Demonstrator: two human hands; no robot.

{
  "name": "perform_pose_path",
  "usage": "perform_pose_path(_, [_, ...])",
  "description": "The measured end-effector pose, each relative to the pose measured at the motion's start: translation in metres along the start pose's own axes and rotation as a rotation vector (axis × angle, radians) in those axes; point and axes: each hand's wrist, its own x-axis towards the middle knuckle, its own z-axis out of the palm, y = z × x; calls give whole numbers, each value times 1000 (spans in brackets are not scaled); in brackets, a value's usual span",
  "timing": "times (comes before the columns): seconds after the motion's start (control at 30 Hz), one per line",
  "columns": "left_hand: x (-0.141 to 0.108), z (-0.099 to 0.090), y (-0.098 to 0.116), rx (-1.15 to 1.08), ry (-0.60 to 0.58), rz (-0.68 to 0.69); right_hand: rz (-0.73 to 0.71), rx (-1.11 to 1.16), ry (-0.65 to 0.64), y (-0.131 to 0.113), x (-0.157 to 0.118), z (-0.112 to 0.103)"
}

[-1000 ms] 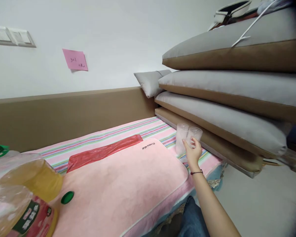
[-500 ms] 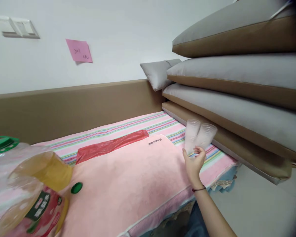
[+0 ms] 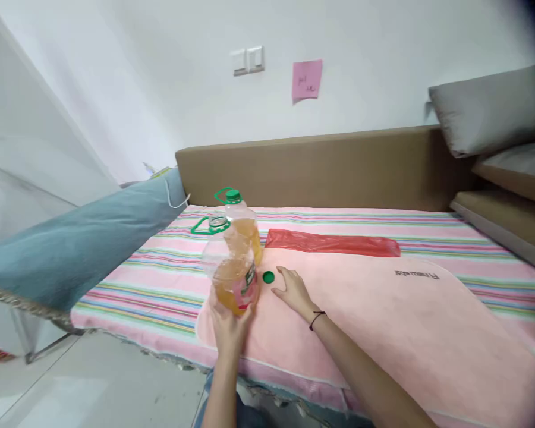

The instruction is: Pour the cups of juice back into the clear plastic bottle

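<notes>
My left hand [image 3: 228, 324] is wrapped round the lower part of a large clear bottle [image 3: 225, 279] of yellow liquid. That bottle stands upright with a red label, a green handle ring and an uncapped neck. Right behind it is a second bottle [image 3: 246, 232] with its green cap on. On the pink mat [image 3: 348, 321] lies a loose green cap [image 3: 268, 277]. Close to the cap's right side is my right hand [image 3: 294, 291], open, thumb and fingers spread, with nothing in it.
A folded red plastic bag [image 3: 330, 242] lies behind the mat on the striped pink sheet [image 3: 160, 267]. Along the back runs a brown padded board [image 3: 312, 172]. Grey and brown cushions [image 3: 508, 172] are stacked at the right; a blue cloth-covered edge [image 3: 84, 232] is at left.
The view has turned left. My right hand no longer holds the two clear plastic cups, which are out of view; it is now beside the green cap. My left hand has appeared on the bottle.
</notes>
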Motion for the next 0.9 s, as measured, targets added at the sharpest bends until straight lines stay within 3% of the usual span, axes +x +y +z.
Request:
perform_pose_path(0.1, [0, -2, -9, -44, -13, 23, 6, -27, -11, -15, 22, 24])
perform_pose_path(0.2, [2, -5, -17, -84, -53, 35, 21, -33, 19, -23, 32, 29])
perform_pose_path(0.27, [2, -5, -18, -109, -55, 41, -4, 48, 90, -33, 41, 18])
perform_pose_path(0.33, [2, -5, -18, -137, -51, 40, -87, 274, 211, -53, 53, -1])
perform_pose_path(0.43, [0, -5, -17, -138, -48, 63, -254, 513, 281, -102, 76, -34])
perform_pose_path(0.5, [-2, -5, -17, -118, -37, 80, -354, 550, 288, -140, 90, -53])
perform_pose_path(0.63, [-2, -6, -18, -142, -13, 103, -445, 320, -8, -199, 109, -73])
perform_pose_path(0.9, [-1, -5, -16, -147, 54, 117, -540, -363, -450, -277, 128, -85])
